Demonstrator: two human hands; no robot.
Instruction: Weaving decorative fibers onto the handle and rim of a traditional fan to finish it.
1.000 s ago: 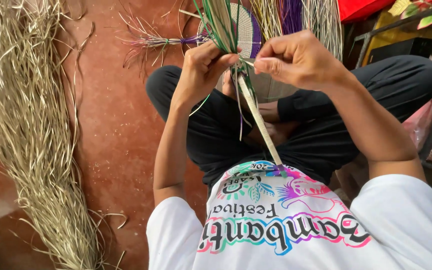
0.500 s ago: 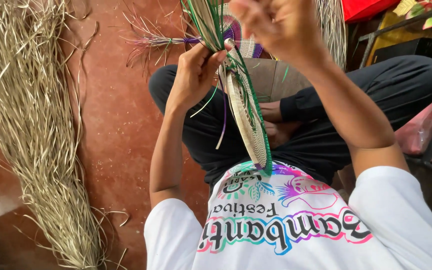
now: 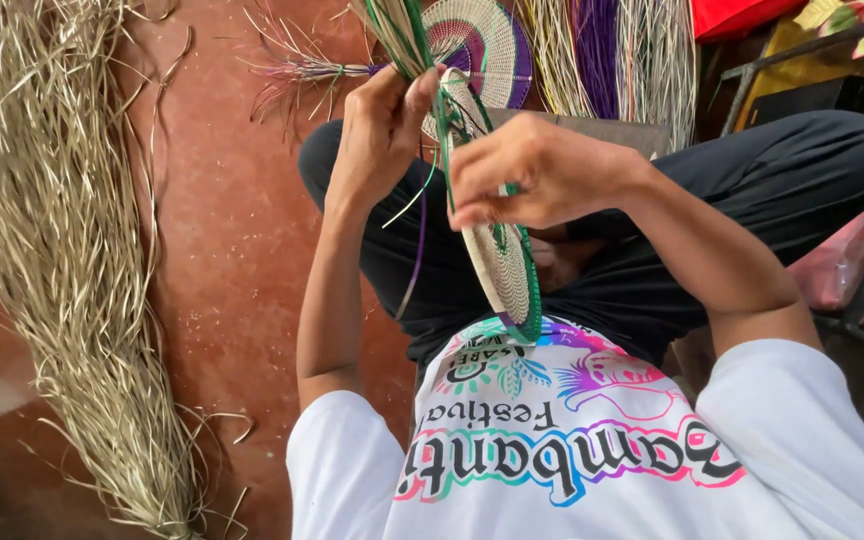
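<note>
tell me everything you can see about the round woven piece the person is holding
The woven disc is a flat, coiled round of pale straw-like fibre with a green-wrapped rim, seen nearly edge-on and held upright over the person's lap. Loose green and natural strands fan out from its top end, and a purple strand dangles beside it. The left hand pinches the top near those strands; the right hand grips across its upper middle, hiding part of it. Its lower edge hangs just above the white shirt.

No signs, labels or screens are observed; only a pink plastic bag (image 3: pixel 837 265) is noted at the right edge, beside the dark-trousered knee.
</note>
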